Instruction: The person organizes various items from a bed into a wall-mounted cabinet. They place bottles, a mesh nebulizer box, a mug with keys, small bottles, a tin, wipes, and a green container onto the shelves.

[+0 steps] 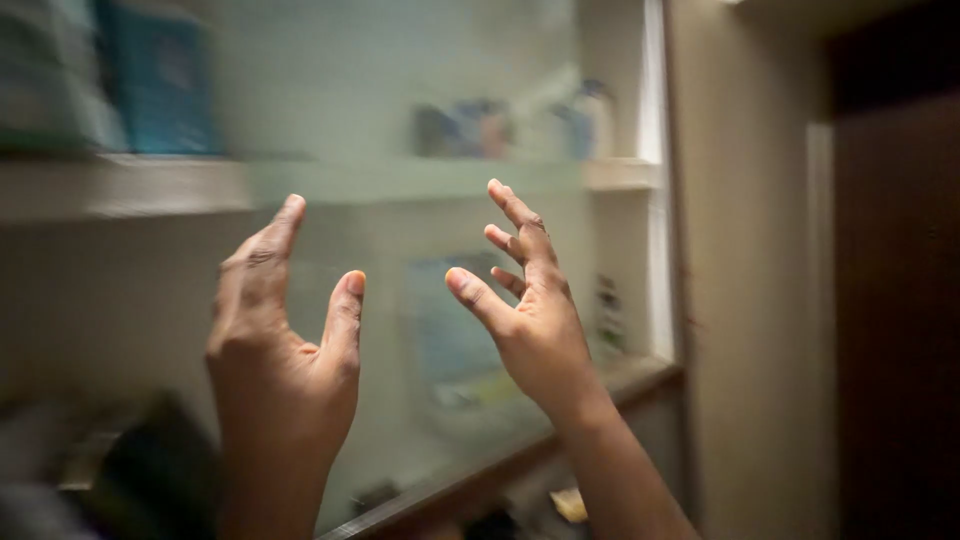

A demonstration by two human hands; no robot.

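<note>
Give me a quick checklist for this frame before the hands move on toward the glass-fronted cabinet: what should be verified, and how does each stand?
1. Left hand empty: ok, open, nothing in it.
2. Right hand empty: ok, fingers spread, nothing held.
3. Hands touching the glass panel: cannot tell, the picture is blurred.
4. Panel open or shut: cannot tell.
5. Upper shelf contents steady: ok, small bottles stand upright near its right end.
6. Blue box at upper left identified: cannot tell, too blurred.
</note>
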